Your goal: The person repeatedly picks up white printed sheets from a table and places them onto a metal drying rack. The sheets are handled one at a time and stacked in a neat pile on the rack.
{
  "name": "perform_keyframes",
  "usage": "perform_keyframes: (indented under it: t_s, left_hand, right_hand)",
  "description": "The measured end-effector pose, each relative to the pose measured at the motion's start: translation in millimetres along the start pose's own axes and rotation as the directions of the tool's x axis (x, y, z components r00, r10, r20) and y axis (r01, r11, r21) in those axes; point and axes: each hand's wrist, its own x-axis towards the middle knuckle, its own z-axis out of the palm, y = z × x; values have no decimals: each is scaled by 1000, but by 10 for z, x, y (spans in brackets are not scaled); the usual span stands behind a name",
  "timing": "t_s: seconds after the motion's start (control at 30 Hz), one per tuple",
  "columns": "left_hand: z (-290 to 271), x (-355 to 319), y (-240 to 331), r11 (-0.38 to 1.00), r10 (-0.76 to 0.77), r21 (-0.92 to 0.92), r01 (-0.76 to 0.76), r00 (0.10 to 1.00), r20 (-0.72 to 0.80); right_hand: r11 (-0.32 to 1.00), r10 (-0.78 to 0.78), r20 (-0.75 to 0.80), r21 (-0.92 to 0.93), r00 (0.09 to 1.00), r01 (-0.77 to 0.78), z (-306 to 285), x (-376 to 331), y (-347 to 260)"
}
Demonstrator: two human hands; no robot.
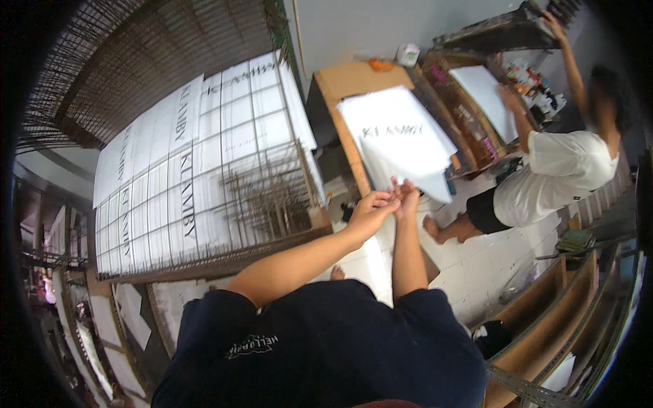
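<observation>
My left hand (371,212) and my right hand (407,198) meet in front of my chest, fingers partly stretched and touching each other. I see nothing held in either. Just beyond them lies a stack of white sheets (394,115) with dark lettering, resting on a brown board (335,87). The near part of the stack is uneven, and its top sheet looks slightly blurred. My fingertips overlap the stack's near edge in the view; whether they touch the paper I cannot tell.
At left, a large wire drying rack (272,115) bears several printed white sheets. On the right, a co-worker in a white shirt (558,170) raises a dark frame (496,30) above a press table with a white sheet (484,98). Wooden shelving (544,326) stands at lower right.
</observation>
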Motion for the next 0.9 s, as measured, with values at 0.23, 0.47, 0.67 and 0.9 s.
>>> perform_keyframes:
  t_s: [0.23, 0.47, 0.67, 0.9]
  left_hand:
    - [221, 1054, -270, 996, 35, 84, -1, 914, -404]
    - [275, 855, 286, 992, 99, 106, -74, 962, -253]
    - [271, 514, 990, 862, 505, 98, -498, 822, -261]
    - [-384, -618, 2486, 819, 451, -336, -466, 884, -127]
  right_hand:
    - [970, -231, 23, 79, 973, 229, 882, -772, 69]
    - [906, -423, 74, 47, 903, 420, 1122, -1076, 58]
    - [716, -399, 380, -439, 834, 543, 240, -914, 526]
    - [984, 146, 377, -150, 915, -95, 122, -541, 166]
